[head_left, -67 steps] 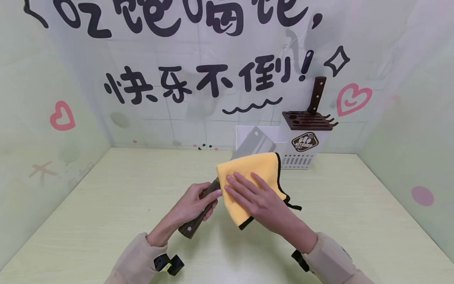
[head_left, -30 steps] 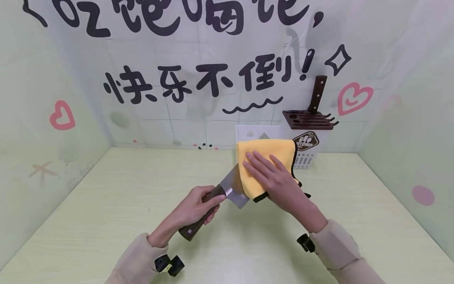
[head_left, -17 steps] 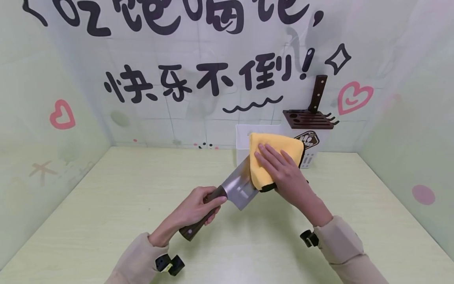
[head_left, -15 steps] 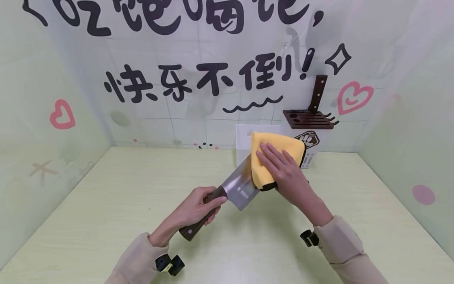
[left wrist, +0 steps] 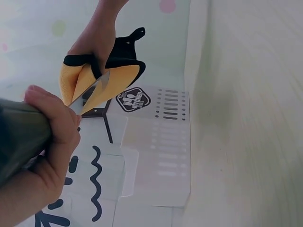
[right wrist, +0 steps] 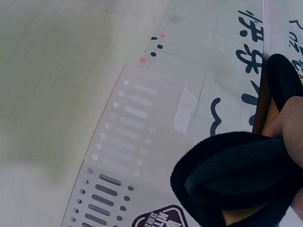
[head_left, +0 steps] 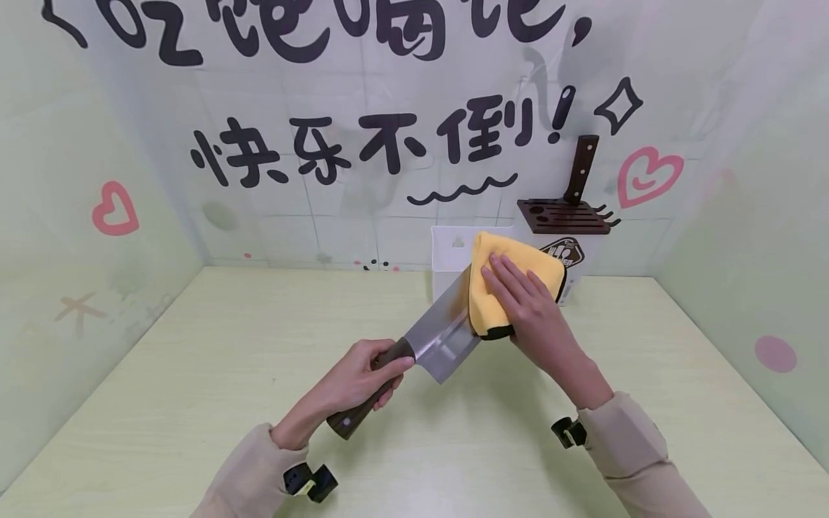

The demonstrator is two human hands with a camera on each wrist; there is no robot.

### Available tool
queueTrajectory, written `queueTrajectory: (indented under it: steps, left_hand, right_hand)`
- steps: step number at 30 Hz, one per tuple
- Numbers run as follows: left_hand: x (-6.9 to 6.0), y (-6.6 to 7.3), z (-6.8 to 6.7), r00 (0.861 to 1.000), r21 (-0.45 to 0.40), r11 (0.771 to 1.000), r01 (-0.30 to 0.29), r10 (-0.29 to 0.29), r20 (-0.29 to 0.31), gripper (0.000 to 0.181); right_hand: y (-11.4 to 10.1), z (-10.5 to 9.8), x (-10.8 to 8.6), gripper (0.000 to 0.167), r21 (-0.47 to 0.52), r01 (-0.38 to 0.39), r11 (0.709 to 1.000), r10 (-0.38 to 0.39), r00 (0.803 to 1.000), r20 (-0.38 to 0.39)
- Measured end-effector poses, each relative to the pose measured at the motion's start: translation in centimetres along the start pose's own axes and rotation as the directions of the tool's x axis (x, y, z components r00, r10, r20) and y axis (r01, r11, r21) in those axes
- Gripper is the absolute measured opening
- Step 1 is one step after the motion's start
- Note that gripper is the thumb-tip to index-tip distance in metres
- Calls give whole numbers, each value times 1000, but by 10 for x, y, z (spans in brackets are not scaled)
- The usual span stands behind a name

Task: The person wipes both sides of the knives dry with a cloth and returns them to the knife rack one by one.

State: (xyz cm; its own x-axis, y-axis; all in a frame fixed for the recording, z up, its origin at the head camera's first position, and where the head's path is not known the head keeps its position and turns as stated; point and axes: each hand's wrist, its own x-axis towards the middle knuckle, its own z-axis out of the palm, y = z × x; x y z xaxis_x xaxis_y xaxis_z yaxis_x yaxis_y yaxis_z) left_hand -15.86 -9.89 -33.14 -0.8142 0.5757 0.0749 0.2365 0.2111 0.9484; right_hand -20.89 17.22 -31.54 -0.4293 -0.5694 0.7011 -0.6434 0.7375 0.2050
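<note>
My left hand [head_left: 363,374] grips the dark handle [head_left: 346,421] of a cleaver, its thumb lying along the handle near the blade. The broad steel blade [head_left: 440,334] slants up and away to the right, held above the table. A yellow cloth [head_left: 482,302] with black edging is folded around the far part of the blade and hides its tip. My right hand [head_left: 531,309] pinches the cloth over the blade, fingers stretched across the front. In the left wrist view the cloth [left wrist: 120,82] lies on both faces of the blade.
Behind the cloth stands a white knife rack [head_left: 447,248] with a dark slotted top [head_left: 563,218]. One knife handle [head_left: 581,169] sticks up from it. The pale wooden table [head_left: 259,331] is walled in on the left, back and right.
My right hand has slid the cloth up and right along the blade, from near the handle towards the tip. More bare blade shows. My left hand has stayed nearly still.
</note>
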Motion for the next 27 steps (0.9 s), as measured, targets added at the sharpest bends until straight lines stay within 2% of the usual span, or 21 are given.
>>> queueTrajectory:
  steps: [8,16,23,27]
  left_hand:
    - [1,2,1,1000,-10,1000,-5,5,-7,31]
    - [5,2,2,999,-18,999,-39,38,-28,31]
    - [7,2,7,998,-53,999,-4,1,-63,33]
    - [9,3,10,995,-76,997,6,-14,-95,40]
  right_hand:
    - [-4,-4,1,68,-18,2,1000,-2,1000,-6]
    - [-11,-5,2,67,-44,26,999,-26,1000,5]
    - [-20,-5,4,61,-80,81,993,-80,997,15]
    - [-27,-6,6,59,-92,111,990,-109,994,20]
